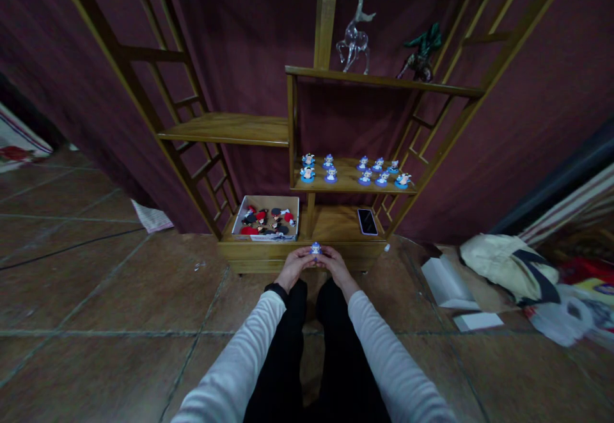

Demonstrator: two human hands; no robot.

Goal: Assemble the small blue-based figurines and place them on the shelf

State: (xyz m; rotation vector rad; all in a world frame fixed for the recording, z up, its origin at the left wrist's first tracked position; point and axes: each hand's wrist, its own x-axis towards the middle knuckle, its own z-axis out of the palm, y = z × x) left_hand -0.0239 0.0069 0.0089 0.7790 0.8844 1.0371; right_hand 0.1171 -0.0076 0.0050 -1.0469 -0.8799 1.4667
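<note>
Between my two hands is a small white and purple figurine (315, 249), upright, in front of the low cabinet. The fingers of my left hand (292, 266) close on its left side, and those of my right hand (337, 265) on its right. Above, a shelf (326, 186) bears several similar figurines (330, 175) in two rows, some on purple bases and others on blue. To the left of my hands, a cardboard box (295, 208) on the cabinet holds several red and dark figures (261, 217).
A phone (367, 221) lies on the cabinet's right side. Higher up stand a clear glass deer (355, 42) and a dark green figure (422, 52). White boxes (448, 282), a cloth bag (503, 263) and plastic bags (563, 314) lie on the floor at right. A cable (71, 244) runs along the left floor.
</note>
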